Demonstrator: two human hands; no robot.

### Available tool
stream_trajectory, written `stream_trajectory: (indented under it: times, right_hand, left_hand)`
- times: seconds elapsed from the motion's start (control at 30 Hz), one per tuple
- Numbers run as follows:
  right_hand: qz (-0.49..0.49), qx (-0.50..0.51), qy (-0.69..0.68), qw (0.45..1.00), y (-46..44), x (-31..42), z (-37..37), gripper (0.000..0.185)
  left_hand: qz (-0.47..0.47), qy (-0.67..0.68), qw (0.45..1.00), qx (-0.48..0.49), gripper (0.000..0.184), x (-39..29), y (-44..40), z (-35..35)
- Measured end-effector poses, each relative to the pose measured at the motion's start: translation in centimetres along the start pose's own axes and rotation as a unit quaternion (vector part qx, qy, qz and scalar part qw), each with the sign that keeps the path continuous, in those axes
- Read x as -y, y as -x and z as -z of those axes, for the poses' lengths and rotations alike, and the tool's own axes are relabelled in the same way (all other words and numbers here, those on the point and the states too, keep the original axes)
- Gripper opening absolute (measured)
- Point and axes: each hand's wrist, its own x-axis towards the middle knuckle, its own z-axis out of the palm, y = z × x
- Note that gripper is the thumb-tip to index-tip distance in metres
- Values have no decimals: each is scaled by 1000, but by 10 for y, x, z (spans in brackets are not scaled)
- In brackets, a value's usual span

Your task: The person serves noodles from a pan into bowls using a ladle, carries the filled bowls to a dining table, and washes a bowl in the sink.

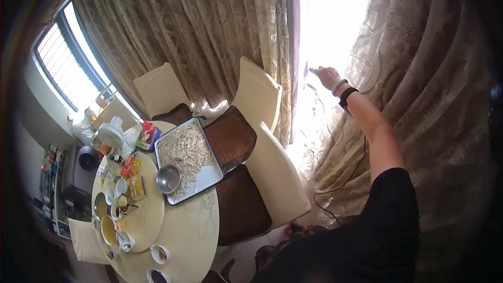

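Note:
My right hand (327, 76) reaches out at the upper right, at the bright gap between the curtains. Its fingers are closed on something small and dark at the edge of the gap, too small to make out. A pale band and a black band circle the wrist. Beside the hand hangs the patterned right curtain (419, 99); the left curtain (199, 26) ends just left of the gap. My left hand is out of view.
A round table (194, 241) at lower left bears a white tray (209, 176) of pale strips, a metal bowl (168, 178), cups and packets. Cream chairs (275, 178) stand between table and curtains. A dark cable (343, 184) hangs down the right curtain to the floor.

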Motion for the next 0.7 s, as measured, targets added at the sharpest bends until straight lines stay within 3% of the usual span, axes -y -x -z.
stream_trajectory:
  times: [0.03,0.1,0.13,0.2,0.27,0.3,0.4,0.53,0.67,0.7]
  right_hand:
    - [3,1,-2,1000,-3,-1,-2,37]
    - [-42,-15,5,999,-1,-7,1,62]
    - [-81,73,1,994,-4,-14,8,71]
    - [-75,114,162,977,-7,-43,-4,61]
    - [-120,118,291,942,-31,-130,-109,39]
    - [-131,152,321,926,-21,-149,-118,36]
    - [-88,251,363,893,27,-176,-118,28]
    - [-29,309,383,870,80,-199,-122,20]
    - [4,294,383,876,141,-198,-116,19]
    - [-5,217,399,891,164,-200,-121,19]
  left_hand:
    - [7,-3,1000,0,56,-1,-2,-3]
    - [28,-10,1000,-8,56,5,-1,-2]
    - [44,-18,999,-15,56,9,3,0]
    - [77,-28,996,-29,55,20,11,8]
    - [110,-45,992,-37,55,28,21,13]
    - [125,-49,990,-49,55,31,23,17]
    - [161,-62,983,-56,55,37,35,26]
    - [176,-68,981,-41,54,42,40,34]
    - [167,-77,983,-7,54,49,32,44]
    - [162,-78,984,6,53,52,28,47]
